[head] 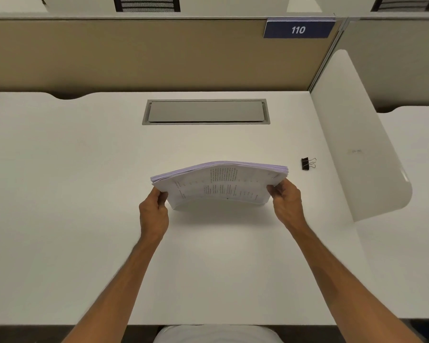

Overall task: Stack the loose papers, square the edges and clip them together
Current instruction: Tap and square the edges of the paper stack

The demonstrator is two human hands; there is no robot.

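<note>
White tabletop at frame centre — both hands hold the papers upright on edge, left grip and right grip pinching its ends; clip lies right, apart.

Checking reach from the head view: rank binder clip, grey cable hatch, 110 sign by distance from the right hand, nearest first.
From the right hand, gripping the paper stack:
1. binder clip, on the desk just beyond and to its right.
2. grey cable hatch, mid-desk, farther back, to the left.
3. 110 sign, on the back partition.
</note>
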